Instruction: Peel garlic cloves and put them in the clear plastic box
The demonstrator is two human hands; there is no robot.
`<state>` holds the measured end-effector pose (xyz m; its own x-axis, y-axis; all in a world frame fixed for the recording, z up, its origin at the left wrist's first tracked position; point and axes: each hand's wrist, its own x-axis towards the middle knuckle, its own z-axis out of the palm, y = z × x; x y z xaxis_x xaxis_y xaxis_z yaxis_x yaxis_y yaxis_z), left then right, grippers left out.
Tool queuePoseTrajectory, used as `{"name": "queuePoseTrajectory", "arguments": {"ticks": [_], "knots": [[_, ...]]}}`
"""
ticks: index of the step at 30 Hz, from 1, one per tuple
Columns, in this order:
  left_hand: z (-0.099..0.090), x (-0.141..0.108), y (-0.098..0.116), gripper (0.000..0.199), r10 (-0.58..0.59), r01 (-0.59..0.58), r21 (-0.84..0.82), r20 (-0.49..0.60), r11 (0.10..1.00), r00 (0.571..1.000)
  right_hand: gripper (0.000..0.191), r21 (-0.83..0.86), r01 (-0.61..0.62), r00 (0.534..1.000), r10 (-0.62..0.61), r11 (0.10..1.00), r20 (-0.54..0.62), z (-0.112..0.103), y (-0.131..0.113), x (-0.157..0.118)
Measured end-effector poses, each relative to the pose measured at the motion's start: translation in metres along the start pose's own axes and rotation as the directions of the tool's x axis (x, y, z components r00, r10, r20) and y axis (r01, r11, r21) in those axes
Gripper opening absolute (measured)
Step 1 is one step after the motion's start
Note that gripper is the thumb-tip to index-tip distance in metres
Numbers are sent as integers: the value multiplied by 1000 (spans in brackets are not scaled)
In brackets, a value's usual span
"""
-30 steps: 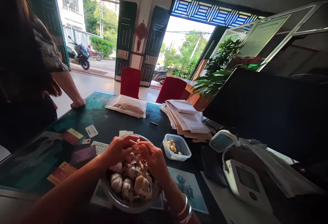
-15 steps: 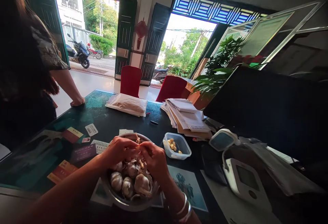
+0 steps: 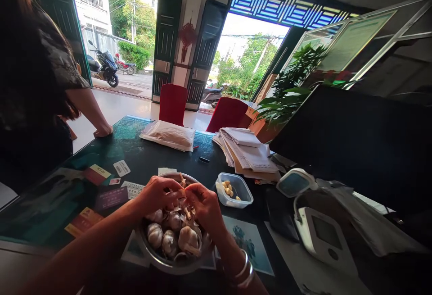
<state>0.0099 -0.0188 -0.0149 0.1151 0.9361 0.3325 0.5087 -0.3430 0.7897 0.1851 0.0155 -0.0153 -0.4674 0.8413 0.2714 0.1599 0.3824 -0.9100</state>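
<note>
Over a metal bowl (image 3: 153, 259) of garlic bulbs (image 3: 169, 243), my left hand (image 3: 165, 192) and my right hand (image 3: 204, 205) meet fingertip to fingertip. Both pinch a small garlic clove (image 3: 183, 192), mostly covered by the fingers. Loose papery skins and dry stalks lie among the bulbs beneath my hands. Just right of the bowl stands a clear plastic container (image 3: 248, 198) with several peeled cloves (image 3: 228, 188) in it. Silver bangles circle my right wrist.
Papers (image 3: 248, 155) are stacked behind the container. A blood pressure monitor (image 3: 326, 236) and a dark screen (image 3: 347, 137) stand at right. Cards (image 3: 113, 198) lie at left, a plastic-wrapped packet (image 3: 170, 135) at the back. Another person's hand (image 3: 103, 131) leans on the table's far left edge.
My fingertips have shifted slightly at the clove, still together over the bowl. The whole view has tilted a little; the bowl and container stay in place.
</note>
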Motion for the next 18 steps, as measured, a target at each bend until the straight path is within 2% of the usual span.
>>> {"name": "queuePoseTrajectory", "arguments": {"ticks": [4,14,18], "knots": [[0,1,-1,14,40,-36,99,-44,994,998,14,-131,49,999,-51,990,-7,1,0,-1],[1,-2,8,17,-20,19,-22,-64,1000,998,18,-171,87,995,-94,981,-36,2,-1,-4],[2,-2,5,10,-33,34,20,-59,999,998,12,-247,150,980,-176,957,-89,1,-4,-3]]}}
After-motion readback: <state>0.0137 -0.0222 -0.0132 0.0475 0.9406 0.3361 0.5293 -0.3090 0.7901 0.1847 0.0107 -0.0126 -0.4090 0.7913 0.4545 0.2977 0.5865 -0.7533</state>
